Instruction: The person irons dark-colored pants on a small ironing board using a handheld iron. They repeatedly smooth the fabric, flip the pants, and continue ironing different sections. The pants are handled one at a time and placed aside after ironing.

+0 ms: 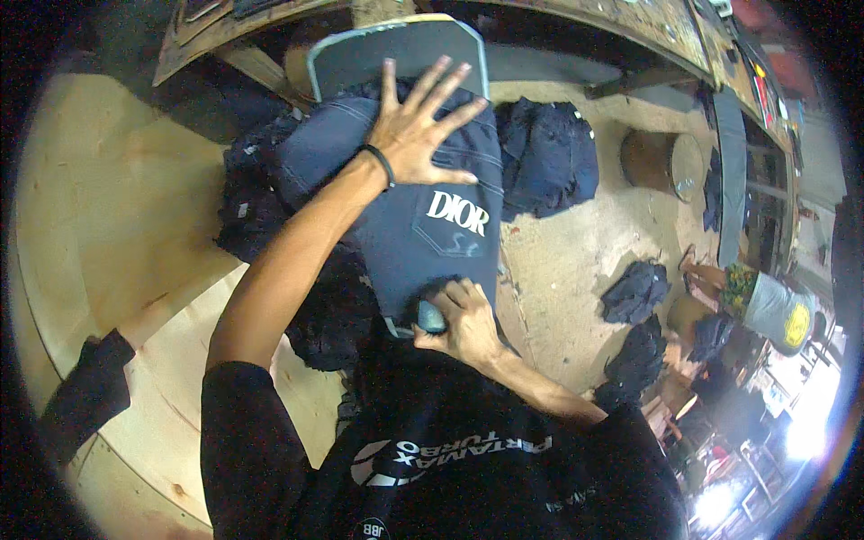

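Note:
Dark navy denim trousers (382, 238) lie over a board (360, 58) with a dark face and a pale grey rim, whose far end sticks out beyond the cloth. A back pocket with white lettering faces up. My left hand (418, 139) rests flat on the cloth above the pocket, fingers spread, holding nothing; a black band circles its wrist. Below the pocket, near my body, my right hand (470, 322) is closed around a rounded blue-grey block (432, 317) against the cloth. What the block is made of I cannot tell.
Piles of dark garments lie left (252, 193) and right (549, 153) of the board. A wooden bench (576, 18) runs along the back. On the right are a round drum-like stool (661, 162), garment heaps (637, 292) and another person in a grey shirt (778, 310).

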Demonstrator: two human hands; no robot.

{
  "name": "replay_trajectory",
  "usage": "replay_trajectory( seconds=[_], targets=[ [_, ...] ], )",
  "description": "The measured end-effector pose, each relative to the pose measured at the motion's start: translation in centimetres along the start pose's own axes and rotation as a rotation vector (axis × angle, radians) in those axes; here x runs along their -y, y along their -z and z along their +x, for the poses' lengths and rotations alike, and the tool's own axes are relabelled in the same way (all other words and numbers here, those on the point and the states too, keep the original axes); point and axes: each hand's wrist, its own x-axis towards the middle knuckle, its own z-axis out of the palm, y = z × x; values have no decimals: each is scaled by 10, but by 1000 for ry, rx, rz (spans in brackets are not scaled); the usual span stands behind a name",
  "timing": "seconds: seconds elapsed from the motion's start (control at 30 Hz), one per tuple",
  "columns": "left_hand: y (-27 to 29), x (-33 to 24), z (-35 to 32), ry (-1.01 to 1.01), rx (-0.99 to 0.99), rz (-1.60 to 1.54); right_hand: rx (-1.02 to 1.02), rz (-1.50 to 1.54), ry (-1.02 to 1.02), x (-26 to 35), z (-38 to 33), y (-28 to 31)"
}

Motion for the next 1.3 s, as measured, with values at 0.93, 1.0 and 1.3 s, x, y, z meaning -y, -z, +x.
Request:
replay_trajectory(
  seconds=[0.93, 1.0, 1.3],
  targets=[
    [-18, -141, -178, 960, -386, -486, -273, 168, -146, -101, 86, 8],
    [-40, -195, -243, 1124, -327, -831, -205, -123, -23, -73, 44, -23],
    [-47, -162, -353, 1301, -320, -766, 24, 331, 203, 63, 81, -90]
  ],
)
